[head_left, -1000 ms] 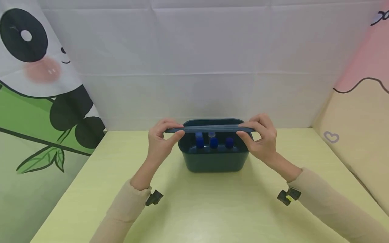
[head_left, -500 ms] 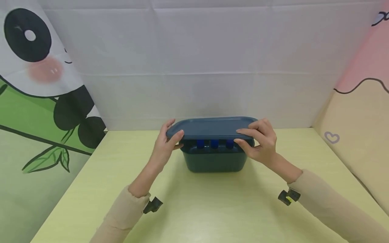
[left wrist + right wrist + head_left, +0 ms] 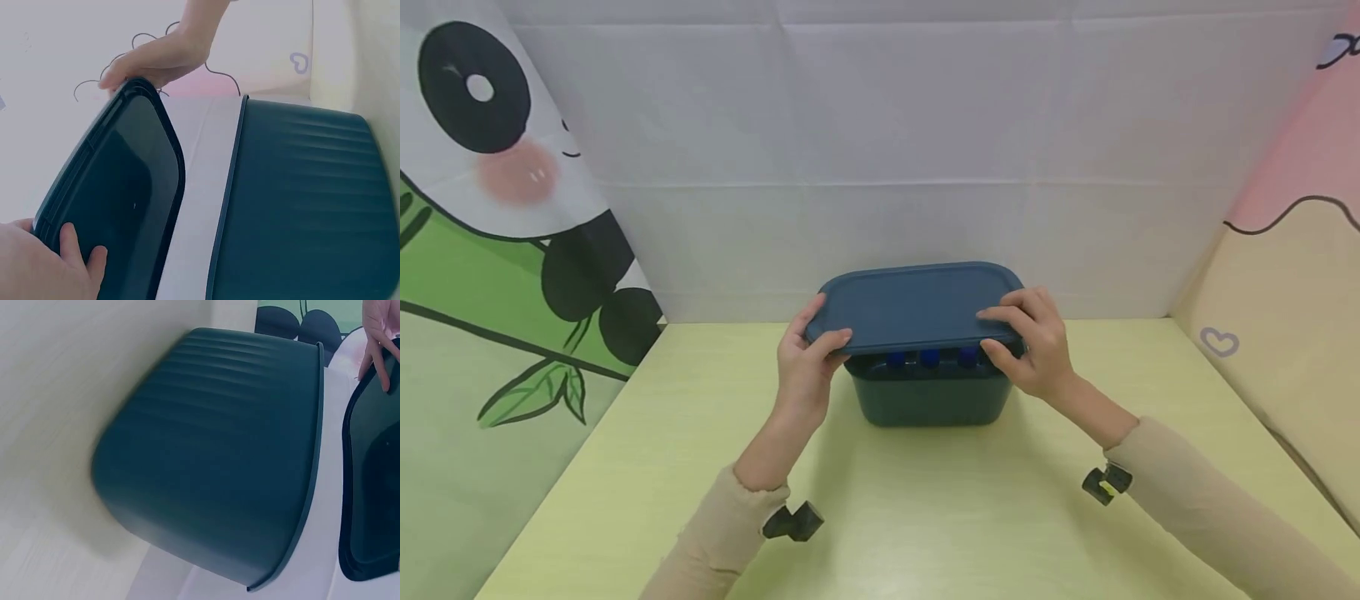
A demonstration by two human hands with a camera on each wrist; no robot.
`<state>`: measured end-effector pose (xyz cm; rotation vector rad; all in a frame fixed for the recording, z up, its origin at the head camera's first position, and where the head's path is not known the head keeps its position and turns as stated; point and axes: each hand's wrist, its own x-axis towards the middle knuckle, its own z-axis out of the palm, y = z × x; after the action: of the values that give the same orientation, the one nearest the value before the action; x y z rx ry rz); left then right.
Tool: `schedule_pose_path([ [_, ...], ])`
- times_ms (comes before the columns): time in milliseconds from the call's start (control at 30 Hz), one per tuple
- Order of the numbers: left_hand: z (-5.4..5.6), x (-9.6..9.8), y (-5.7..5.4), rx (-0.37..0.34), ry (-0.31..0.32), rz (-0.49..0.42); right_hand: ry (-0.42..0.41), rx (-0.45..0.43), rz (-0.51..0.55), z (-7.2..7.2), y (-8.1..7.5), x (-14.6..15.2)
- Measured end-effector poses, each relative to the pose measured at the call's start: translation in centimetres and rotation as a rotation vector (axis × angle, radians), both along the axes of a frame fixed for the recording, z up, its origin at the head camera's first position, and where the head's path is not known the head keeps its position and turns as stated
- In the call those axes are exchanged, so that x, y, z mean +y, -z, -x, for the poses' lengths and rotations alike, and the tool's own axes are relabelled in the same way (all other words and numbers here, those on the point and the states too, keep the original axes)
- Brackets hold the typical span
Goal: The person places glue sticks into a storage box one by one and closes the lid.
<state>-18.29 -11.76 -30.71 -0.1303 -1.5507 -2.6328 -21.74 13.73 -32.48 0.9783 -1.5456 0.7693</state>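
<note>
A flat dark blue lid (image 3: pixel 910 307) is held tilted above a dark teal bin (image 3: pixel 932 402), its top face toward the head camera. My left hand (image 3: pixel 805 367) grips the lid's left end, thumb on top and fingers beneath. On the right end, my right hand (image 3: pixel 1033 346) pinches the near corner between thumb and fingers. Under the near edge, several blue caps (image 3: pixel 929 358) show inside the bin; what lies below them is hidden. In the left wrist view a gap separates the lid (image 3: pixel 119 187) from the bin (image 3: pixel 300 200).
The bin stands on a pale yellow-green table (image 3: pixel 895 508), close to a white cloth backdrop (image 3: pixel 917 125). A panda-printed panel (image 3: pixel 512 250) borders the left side and a pink and cream panel (image 3: pixel 1285 275) the right.
The lid, first seen edge-on over the bin, has turned so its top face shows. Its far edge has risen in view. Both hands keep hold of its ends.
</note>
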Motion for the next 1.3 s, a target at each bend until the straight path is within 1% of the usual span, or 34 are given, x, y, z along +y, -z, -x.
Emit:
schedule_pose_path([
  [167, 0.2, -0.3, 0.4, 0.071, -0.017, 0.014, 0.045, -0.239, -0.141, 0.1, 0.1, 1.3],
  [267, 0.3, -0.5, 0.7, 0.121, -0.017, 0.009, 0.055, -0.383, -0.169, 0.3, 0.3, 2.2],
  [433, 0.3, -0.6, 1.1, 0.203, -0.010, 0.025, 0.129, -0.601, -0.139, 0.6, 0.5, 3.5],
  [500, 0.3, -0.6, 1.3, 0.228, -0.005, 0.035, 0.156, -0.704, -0.119, 0.7, 0.5, 3.8],
  [600, 0.4, -0.4, 1.7, 0.252, -0.008, 0.053, 0.159, -0.876, -0.098, 0.8, 0.4, 4.1],
  [667, 0.6, -0.3, 1.9, 0.259, -0.015, 0.071, 0.146, -0.986, -0.089, 0.7, 0.2, 4.1],
  [767, 0.9, -0.3, 2.4, 0.257, -0.028, 0.122, 0.120, -1.118, -0.078, 0.6, 0.0, 4.1],
  [833, 1.3, -0.5, 2.8, 0.239, -0.032, 0.182, 0.107, -1.175, -0.067, 0.5, -0.1, 4.2],
  [933, 2.0, -0.9, 3.4, 0.202, -0.037, 0.322, 0.092, -1.224, -0.051, 0.6, -0.1, 4.4],
  [1067, 3.2, -1.7, 3.8, 0.156, -0.024, 0.504, 0.080, -1.250, -0.041, 0.8, -0.1, 4.7],
  [1167, 4.1, -2.4, 3.8, 0.135, 0.018, 0.575, 0.083, -1.257, -0.029, 1.1, -0.2, 4.9],
  [1267, 5.2, -3.2, 3.8, 0.139, 0.025, 0.666, 0.088, -1.269, -0.012, 1.3, -0.4, 5.0],
  [1300, 5.6, -3.5, 3.8, 0.142, 0.018, 0.703, 0.094, -1.276, -0.006, 1.4, -0.4, 5.0],
])
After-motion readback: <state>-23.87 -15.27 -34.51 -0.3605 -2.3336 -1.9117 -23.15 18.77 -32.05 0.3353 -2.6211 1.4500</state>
